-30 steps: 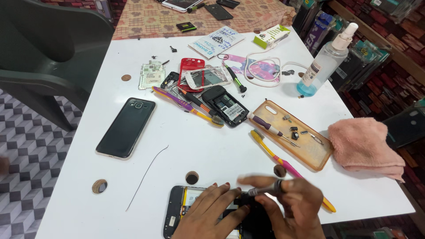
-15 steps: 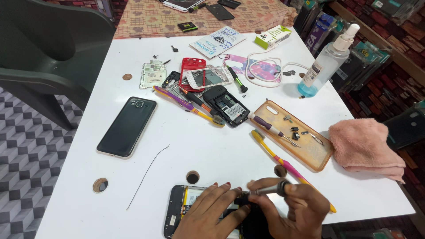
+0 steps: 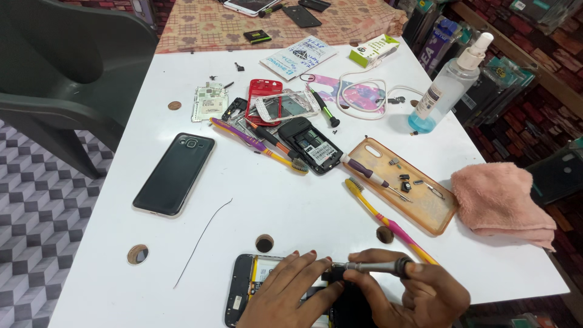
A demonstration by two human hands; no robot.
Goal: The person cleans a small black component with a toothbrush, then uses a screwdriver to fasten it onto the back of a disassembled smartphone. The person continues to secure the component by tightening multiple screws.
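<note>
I see an opened phone [image 3: 246, 288] lying flat at the near edge of the white table [image 3: 291, 206]. My left hand [image 3: 291, 294] lies flat on it with fingers spread, pressing it down. My right hand [image 3: 419, 297] is closed around a small screwdriver [image 3: 373, 266], held sideways, its tip over the phone. The two hands touch. Just past them lies a yellow and pink toothbrush [image 3: 388, 222]. Beside that is an orange phone case [image 3: 404, 182] with tiny parts in it. A black phone [image 3: 175, 173] lies face down, well apart on the left. A pink cloth [image 3: 501, 203] sits on the right.
</note>
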